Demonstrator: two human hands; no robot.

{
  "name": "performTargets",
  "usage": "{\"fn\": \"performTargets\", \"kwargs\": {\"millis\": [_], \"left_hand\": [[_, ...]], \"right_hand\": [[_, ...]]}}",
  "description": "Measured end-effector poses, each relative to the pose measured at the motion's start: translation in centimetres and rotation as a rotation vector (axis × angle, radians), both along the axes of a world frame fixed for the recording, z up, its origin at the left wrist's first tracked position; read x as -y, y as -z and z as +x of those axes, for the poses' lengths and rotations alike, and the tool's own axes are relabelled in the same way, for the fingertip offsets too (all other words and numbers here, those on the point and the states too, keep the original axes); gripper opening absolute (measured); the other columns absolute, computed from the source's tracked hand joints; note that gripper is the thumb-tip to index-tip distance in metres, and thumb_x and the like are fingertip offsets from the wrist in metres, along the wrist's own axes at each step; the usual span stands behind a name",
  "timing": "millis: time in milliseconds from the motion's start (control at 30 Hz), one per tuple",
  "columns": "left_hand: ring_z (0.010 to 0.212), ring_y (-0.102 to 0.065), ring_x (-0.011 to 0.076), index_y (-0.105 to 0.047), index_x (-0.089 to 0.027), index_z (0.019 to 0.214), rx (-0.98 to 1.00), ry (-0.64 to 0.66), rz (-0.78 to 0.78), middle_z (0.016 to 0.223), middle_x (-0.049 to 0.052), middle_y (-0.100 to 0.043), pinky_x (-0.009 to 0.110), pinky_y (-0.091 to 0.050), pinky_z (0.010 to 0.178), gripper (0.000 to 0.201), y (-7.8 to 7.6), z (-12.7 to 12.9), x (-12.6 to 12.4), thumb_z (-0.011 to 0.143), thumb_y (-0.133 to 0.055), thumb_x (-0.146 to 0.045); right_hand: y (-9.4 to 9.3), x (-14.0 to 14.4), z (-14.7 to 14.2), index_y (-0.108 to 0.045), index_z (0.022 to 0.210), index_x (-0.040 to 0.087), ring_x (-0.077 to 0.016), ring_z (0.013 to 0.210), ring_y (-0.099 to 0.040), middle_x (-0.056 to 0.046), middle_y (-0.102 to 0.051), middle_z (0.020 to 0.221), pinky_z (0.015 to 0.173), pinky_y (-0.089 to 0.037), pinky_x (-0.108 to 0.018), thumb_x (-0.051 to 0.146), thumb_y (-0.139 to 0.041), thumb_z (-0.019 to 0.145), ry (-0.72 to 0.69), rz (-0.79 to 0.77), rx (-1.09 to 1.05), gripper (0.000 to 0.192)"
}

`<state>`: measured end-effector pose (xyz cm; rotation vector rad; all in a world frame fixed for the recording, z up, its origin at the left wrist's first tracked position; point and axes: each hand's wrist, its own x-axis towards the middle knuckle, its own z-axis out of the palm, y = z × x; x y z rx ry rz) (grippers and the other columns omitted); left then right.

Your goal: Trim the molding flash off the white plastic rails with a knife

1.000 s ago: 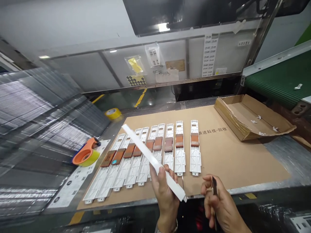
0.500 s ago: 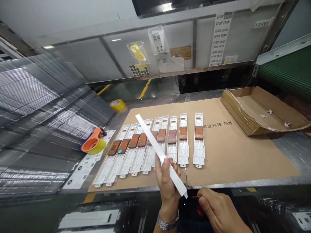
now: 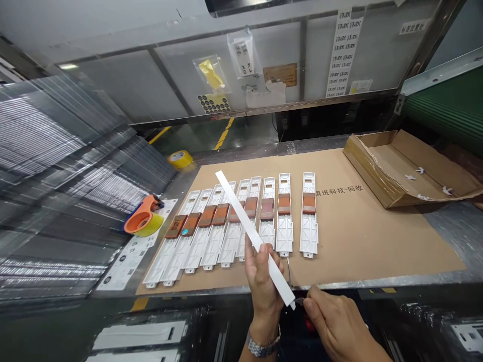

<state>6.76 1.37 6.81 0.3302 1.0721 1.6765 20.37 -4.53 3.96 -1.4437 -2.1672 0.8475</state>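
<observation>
My left hand, with a metal watch on the wrist, is closed round a long white plastic strip. The strip slants from upper left down to its tabbed end near my right hand. My right hand is closed on a small thin blade-like tool, mostly hidden by the fingers. Its tip is at the strip's lower end; whether they touch I cannot tell. Behind the hands, several ribbed white plastic strips lie in a row, each with a reddish-brown block across its middle.
Cardboard covers the table. An open carton with small white scraps stands at right. Left are an orange tape dispenser, a yellow tape roll and a printed sheet. More white strips sit below the table's front edge.
The strip's lower end and the tool tip have come together, the left hand shifting slightly right and down. More of the blade shows now. The view has tilted a little.
</observation>
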Motion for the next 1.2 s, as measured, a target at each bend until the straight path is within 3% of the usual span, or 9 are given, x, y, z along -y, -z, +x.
{"fn": "performTargets", "kwargs": {"millis": [267, 600, 833, 967, 1067, 1133, 1200], "left_hand": [[0.05, -0.033, 0.005, -0.031, -0.025, 0.137, -0.021, -0.004, -0.011, 0.072, -0.003, -0.04, 0.015, -0.033, 0.037, 0.076, -0.2, 0.1, 0.0, 0.074, -0.071, -0.041], [0.048, -0.029, 0.0038, -0.041, -0.023, 0.112, -0.018, 0.005, -0.027, 0.07, -0.005, -0.035, 0.014, -0.029, 0.036, 0.051, -0.1, 0.2, -0.2, 0.074, -0.07, -0.042], [0.051, -0.035, 0.0039, -0.043, -0.024, 0.114, -0.032, -0.009, 0.001, 0.075, -0.003, -0.04, 0.015, -0.032, 0.041, 0.049, 0.0, 0.2, -0.3, 0.077, -0.067, -0.045], [0.053, -0.041, 0.0053, -0.047, -0.02, 0.113, -0.026, -0.055, -0.038, 0.075, -0.001, -0.048, 0.017, -0.039, 0.045, 0.054, 0.7, -0.3, -0.4, 0.079, -0.059, -0.06], [0.065, -0.055, 0.0092, -0.053, -0.017, 0.104, 0.053, 0.0, -0.047, 0.081, 0.001, -0.056, 0.019, -0.048, 0.055, 0.051, 1.0, -0.9, -0.6, 0.068, -0.077, -0.044], [0.073, -0.061, 0.0142, -0.054, -0.017, 0.107, 0.162, 0.016, -0.079, 0.086, 0.003, -0.061, 0.022, -0.052, 0.063, 0.058, 1.0, -1.3, -0.7, 0.058, -0.083, -0.028], [0.084, -0.064, 0.0218, -0.053, -0.018, 0.115, 0.291, -0.009, -0.13, 0.095, 0.007, -0.064, 0.032, -0.056, 0.071, 0.062, 0.8, -1.6, -0.9, 0.059, -0.08, -0.022]], "right_hand": [[-0.3, -0.1, 0.1, -0.049, 0.075, 0.022, -0.0111, 0.051, -0.052, 0.004, -0.059, 0.066, 0.05, -0.023, -0.027, 0.042, -0.021, 0.101, -0.006, -0.027, 0.034, 0.043], [-0.8, -0.5, -0.3, -0.05, 0.069, 0.021, -0.0107, 0.044, -0.053, 0.004, -0.058, 0.058, 0.045, -0.024, -0.027, 0.039, -0.018, 0.102, -0.013, 0.109, 0.041, 0.049], [2.3, 0.9, -0.9, -0.047, 0.071, 0.022, -0.0165, 0.039, -0.052, 0.004, -0.056, 0.053, 0.041, -0.013, -0.031, 0.039, -0.02, 0.101, -0.127, 0.247, 0.185, 0.044], [2.0, 0.9, 0.0, -0.045, 0.071, 0.02, -0.013, 0.047, -0.049, 0.003, -0.053, 0.059, 0.046, -0.024, -0.027, 0.045, -0.018, 0.1, -0.141, 0.024, 0.001, 0.046], [0.2, 0.3, 1.0, -0.05, 0.081, 0.02, -0.0112, 0.064, -0.053, 0.002, -0.056, 0.072, 0.06, -0.038, -0.022, 0.045, -0.022, 0.1, -0.116, -0.178, -0.261, 0.042], [-1.0, 0.0, 1.5, -0.054, 0.095, 0.022, -0.0105, 0.077, -0.057, 0.001, -0.06, 0.084, 0.07, -0.043, -0.02, 0.04, -0.025, 0.101, -0.087, -0.192, -0.402, 0.035], [-1.6, -0.2, 1.8, -0.054, 0.107, 0.025, -0.0093, 0.085, -0.059, 0.0, -0.062, 0.093, 0.076, -0.044, -0.018, 0.034, -0.029, 0.101, -0.067, -0.118, -0.476, 0.028]]}}
